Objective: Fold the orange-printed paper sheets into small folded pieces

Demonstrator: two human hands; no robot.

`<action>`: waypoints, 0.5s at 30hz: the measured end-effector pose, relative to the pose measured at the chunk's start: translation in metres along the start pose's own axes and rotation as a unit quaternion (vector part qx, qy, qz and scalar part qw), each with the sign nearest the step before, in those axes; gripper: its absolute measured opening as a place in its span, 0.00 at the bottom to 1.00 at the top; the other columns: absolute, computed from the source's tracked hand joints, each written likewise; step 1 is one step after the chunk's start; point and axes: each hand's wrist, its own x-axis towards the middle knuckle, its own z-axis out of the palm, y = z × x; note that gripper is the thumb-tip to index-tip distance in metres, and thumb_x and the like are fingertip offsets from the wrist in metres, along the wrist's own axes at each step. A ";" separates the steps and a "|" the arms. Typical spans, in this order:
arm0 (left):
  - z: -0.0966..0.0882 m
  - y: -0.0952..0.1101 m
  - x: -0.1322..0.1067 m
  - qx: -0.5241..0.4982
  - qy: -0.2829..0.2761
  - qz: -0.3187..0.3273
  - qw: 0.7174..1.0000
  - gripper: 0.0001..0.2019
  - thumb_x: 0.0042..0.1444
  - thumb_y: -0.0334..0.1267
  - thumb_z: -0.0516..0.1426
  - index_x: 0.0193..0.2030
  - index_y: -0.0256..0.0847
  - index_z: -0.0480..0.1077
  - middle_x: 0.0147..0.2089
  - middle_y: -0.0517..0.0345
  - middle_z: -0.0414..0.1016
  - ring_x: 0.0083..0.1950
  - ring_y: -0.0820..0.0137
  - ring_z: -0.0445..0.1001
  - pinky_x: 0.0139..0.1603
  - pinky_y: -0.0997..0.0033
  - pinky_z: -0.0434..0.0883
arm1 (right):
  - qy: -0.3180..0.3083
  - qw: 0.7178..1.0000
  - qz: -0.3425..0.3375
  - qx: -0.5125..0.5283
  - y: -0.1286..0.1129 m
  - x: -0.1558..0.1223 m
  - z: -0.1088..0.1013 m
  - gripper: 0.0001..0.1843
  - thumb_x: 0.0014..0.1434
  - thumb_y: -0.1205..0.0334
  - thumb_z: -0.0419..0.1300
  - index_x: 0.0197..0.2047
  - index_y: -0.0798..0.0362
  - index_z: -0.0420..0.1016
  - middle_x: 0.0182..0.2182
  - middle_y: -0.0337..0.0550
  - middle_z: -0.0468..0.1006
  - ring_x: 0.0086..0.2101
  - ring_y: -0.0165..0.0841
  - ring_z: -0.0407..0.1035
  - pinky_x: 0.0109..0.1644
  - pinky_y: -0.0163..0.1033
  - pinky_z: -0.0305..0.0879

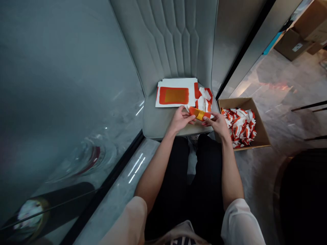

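Between my two hands is a folded piece of red-orange and white paper (199, 114) with a shiny gold middle, held above the front of a grey chair seat. My left hand (181, 119) pinches its left end between thumb and fingers. At the other end, my right hand (216, 122) grips it the same way. Just beyond lies a stack of flat white sheets (176, 96), the top one printed with a red-orange rectangle and a gold panel. Crumpled or folded red and white paper pieces (204, 99) rest to the right of the stack.
A cardboard box (263, 136) full of folded red and white papers (241, 126) stands on the floor at the right of the chair (176, 41). A glass wall runs along the left. Brown cartons (292, 42) sit at the far right, a dark round seat (304, 197) nearer.
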 end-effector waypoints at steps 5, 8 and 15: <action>0.004 0.002 0.031 -0.043 0.138 -0.030 0.989 0.16 0.62 0.29 0.64 0.51 0.40 0.62 0.43 0.53 0.80 0.37 0.70 0.82 0.32 0.74 0.77 | 0.103 0.994 -0.009 -0.038 0.012 0.019 -0.002 0.33 0.54 0.33 0.67 0.50 0.52 0.72 0.33 0.45 0.84 0.26 0.34 0.79 0.29 0.36 0.77; 0.015 0.004 0.054 -0.073 0.146 -0.049 0.985 0.15 0.64 0.29 0.63 0.51 0.39 0.60 0.44 0.50 0.80 0.36 0.70 0.82 0.29 0.75 0.75 | 0.137 0.990 -0.011 -0.043 0.019 0.025 -0.002 0.31 0.56 0.35 0.66 0.50 0.52 0.71 0.31 0.44 0.83 0.25 0.33 0.77 0.27 0.36 0.75; 0.034 -0.010 0.071 0.065 0.215 -0.047 0.973 0.20 0.65 0.35 0.63 0.56 0.40 0.58 0.46 0.49 0.81 0.38 0.65 0.83 0.32 0.71 0.74 | 0.129 0.989 0.004 -0.076 0.021 0.002 0.011 0.30 0.61 0.35 0.59 0.52 0.52 0.69 0.37 0.47 0.83 0.27 0.33 0.77 0.28 0.35 0.71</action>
